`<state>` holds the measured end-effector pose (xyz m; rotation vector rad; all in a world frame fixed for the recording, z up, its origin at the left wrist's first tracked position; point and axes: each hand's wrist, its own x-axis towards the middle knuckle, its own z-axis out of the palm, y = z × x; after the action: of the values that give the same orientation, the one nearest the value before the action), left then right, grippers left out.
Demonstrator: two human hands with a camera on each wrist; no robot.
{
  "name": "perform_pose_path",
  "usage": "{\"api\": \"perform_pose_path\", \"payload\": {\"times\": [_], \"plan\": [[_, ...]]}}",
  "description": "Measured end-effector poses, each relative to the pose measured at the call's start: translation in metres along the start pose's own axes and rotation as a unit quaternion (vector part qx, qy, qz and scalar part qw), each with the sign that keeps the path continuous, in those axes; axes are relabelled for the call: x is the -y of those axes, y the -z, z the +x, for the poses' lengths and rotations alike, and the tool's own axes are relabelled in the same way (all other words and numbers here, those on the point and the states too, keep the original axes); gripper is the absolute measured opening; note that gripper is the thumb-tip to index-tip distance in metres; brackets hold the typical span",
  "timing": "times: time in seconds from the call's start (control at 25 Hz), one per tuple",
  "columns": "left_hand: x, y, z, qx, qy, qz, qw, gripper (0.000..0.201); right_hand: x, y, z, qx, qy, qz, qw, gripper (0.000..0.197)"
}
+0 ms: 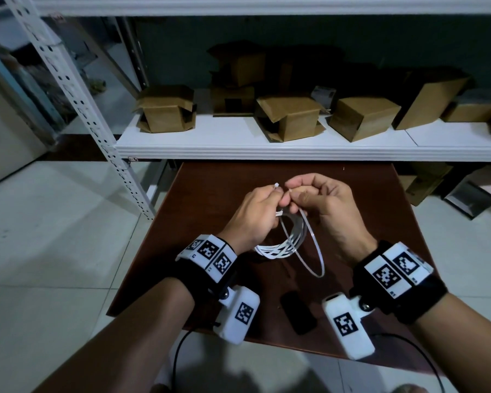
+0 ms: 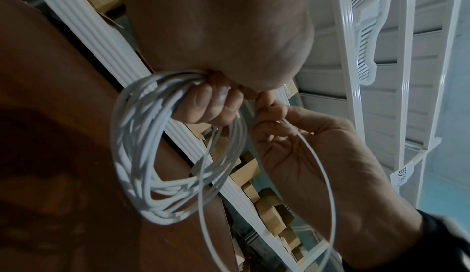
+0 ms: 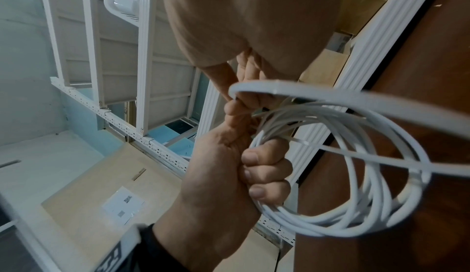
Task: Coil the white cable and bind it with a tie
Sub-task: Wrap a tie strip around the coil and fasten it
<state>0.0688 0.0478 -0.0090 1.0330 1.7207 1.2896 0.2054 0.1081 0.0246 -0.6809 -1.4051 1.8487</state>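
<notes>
Head view shows both hands raised just above the brown table (image 1: 199, 199), working together over 1 white cable (image 1: 278, 246) already wound into several loops. The left hand (image 1: 253, 219) has its fingers (image 2: 211, 103) curled tight round the top of the coil, so the bundle hangs below the fist, clear of the tabletop as far as I can tell. The right hand (image 1: 323, 205) pinches a long white cable tie (image 1: 313, 251) between thumb and forefinger, close against the left hand; the tie sweeps down in 1 wide open loop that passes through the coil. A small white tip (image 1: 78, 185) pokes up above the left fingers; whether it is the tie's head or a plug I cannot tell.

The cable looks light, soft and springy: the loops fan apart at the bottom, so they would likely spill if the left grip eased. It is best held where all the turns cross, right at the fist. The tie appears thin, smooth and fairly stiff, probably slippery, so a firm pinch near its end should serve for threading and pulling. The tie does not look cinched yet.

A dark object (image 1: 298, 313) lies on the table near the wrists.
</notes>
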Motion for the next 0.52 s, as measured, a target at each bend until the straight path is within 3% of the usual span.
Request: {"api": "perform_pose_path", "payload": {"times": [0.24,0.52], "plan": [[-0.0029,0.004,0.0,-0.006,0.0,-0.017,1.0,0.043,0.0063,-0.0009,-0.0012,0.005,-0.001,-0.007,1.0,0.016],[0.0015,0.0008,0.0016,0.016,-0.037,0.006,0.999,0.042,0.0041,0.0025,-0.0013,-0.039,-0.03,-0.036,0.998,0.016]]}}
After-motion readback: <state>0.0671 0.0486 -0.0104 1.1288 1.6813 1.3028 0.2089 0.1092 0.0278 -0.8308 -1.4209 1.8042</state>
